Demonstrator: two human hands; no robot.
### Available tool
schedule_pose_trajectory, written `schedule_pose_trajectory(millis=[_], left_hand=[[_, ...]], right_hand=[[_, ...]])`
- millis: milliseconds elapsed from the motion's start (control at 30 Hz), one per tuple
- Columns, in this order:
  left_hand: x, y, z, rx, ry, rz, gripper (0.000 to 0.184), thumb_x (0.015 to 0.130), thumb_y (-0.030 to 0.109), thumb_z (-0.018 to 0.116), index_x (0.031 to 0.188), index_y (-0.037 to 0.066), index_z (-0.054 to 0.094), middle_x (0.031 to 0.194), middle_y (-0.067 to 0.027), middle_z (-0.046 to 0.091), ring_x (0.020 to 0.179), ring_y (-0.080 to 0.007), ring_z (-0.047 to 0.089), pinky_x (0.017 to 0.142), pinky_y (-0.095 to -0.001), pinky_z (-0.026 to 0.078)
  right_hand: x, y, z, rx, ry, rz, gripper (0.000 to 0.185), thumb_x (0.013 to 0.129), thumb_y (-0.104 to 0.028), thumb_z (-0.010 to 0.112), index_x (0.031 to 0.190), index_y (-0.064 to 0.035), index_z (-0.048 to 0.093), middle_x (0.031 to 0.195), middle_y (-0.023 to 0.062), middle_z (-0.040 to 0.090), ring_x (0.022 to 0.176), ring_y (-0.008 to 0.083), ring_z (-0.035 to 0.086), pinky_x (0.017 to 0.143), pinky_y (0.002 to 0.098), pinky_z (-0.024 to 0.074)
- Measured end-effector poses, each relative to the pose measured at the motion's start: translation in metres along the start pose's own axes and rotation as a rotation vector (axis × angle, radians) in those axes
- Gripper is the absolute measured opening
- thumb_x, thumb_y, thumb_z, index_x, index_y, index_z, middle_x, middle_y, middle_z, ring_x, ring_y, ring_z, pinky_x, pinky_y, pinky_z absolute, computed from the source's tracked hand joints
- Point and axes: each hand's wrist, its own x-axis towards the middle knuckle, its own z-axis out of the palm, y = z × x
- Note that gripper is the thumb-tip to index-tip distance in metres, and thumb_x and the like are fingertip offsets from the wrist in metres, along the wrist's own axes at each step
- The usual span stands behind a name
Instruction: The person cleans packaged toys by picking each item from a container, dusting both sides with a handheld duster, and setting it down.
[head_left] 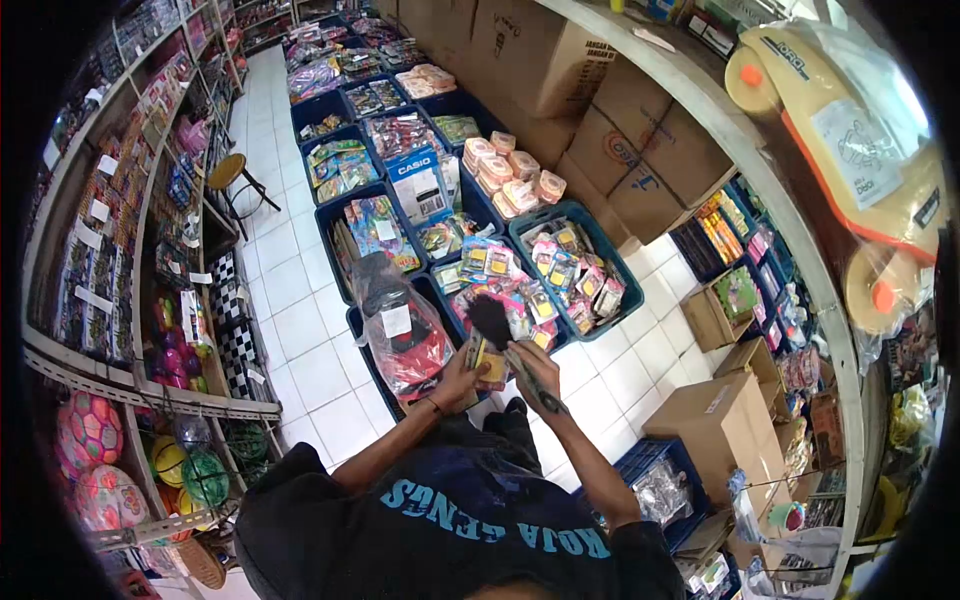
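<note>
My left hand point(459, 381) is closed around a small yellow package point(491, 366), near the front edge of the blue baskets. Beside it on the right, my right hand point(541, 372) grips the handle of a brush point(489, 322), whose dark bristles point away from me, just above the package. Under and left of my left hand lies a red and black item in clear plastic point(412, 345) with a white label. Beyond my hands, a blue basket point(566, 338) holds pink and yellow packaged goods.
More filled baskets stretch ahead beside large cartons point(640, 135). Shelves of toys and balls point(206, 476) line the left. A wooden stool point(228, 172) stands in the tiled aisle. At the right are an open carton point(715, 430) and a shelf edge point(770, 190).
</note>
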Motion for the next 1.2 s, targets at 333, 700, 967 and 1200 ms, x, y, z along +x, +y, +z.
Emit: schedule_pose_trajectory(millis=[333,700,967,1200], left_hand=[[-0.014,0.003,-0.008,-0.106,-0.02,-0.024,0.058,0.09,-0.006,0.05,0.142,0.011,0.028,0.118,-0.0114,0.056,0.097,-0.0261,0.063,0.074,-0.043,0.061],[-0.004,-0.025,-0.003,-0.128,0.07,0.127,0.051,0.087,-0.004,0.057,0.133,0.003,0.038,0.109,-0.0092,0.059,0.089,-0.017,0.063,0.067,-0.0291,0.056],[0.011,-0.029,-0.001,0.004,0.096,0.221,0.053,0.086,-0.005,0.056,0.135,0.003,0.036,0.11,-0.0115,0.058,0.09,-0.022,0.063,0.064,-0.0353,0.06],[0.007,-0.037,-0.006,-0.133,0.057,0.109,0.063,0.088,-0.002,0.058,0.142,0.003,0.025,0.117,-0.0129,0.054,0.097,-0.0244,0.061,0.07,-0.038,0.061]], right_hand=[[0.013,-0.003,-0.004,0.008,0.18,0.034,0.022,0.082,0.002,0.064,0.103,0.0058,0.064,0.097,0.0192,0.065,0.089,0.0299,0.065,0.08,0.0346,0.0506],[-0.024,0.024,0.02,0.116,0.284,0.234,0.018,0.085,0.004,0.057,0.101,0.0055,0.064,0.093,0.0163,0.065,0.086,0.0238,0.064,0.076,0.0313,0.0496],[-0.013,0.001,0.035,0.013,0.051,0.074,0.032,0.083,-0.01,0.063,0.112,0.0022,0.063,0.111,0.0212,0.062,0.104,0.0332,0.061,0.091,0.0381,0.0467],[-0.026,0.024,0.021,0.051,0.261,0.322,0.021,0.086,-0.008,0.059,0.102,0.0046,0.063,0.09,0.0154,0.063,0.083,0.0251,0.062,0.074,0.0341,0.0484]])
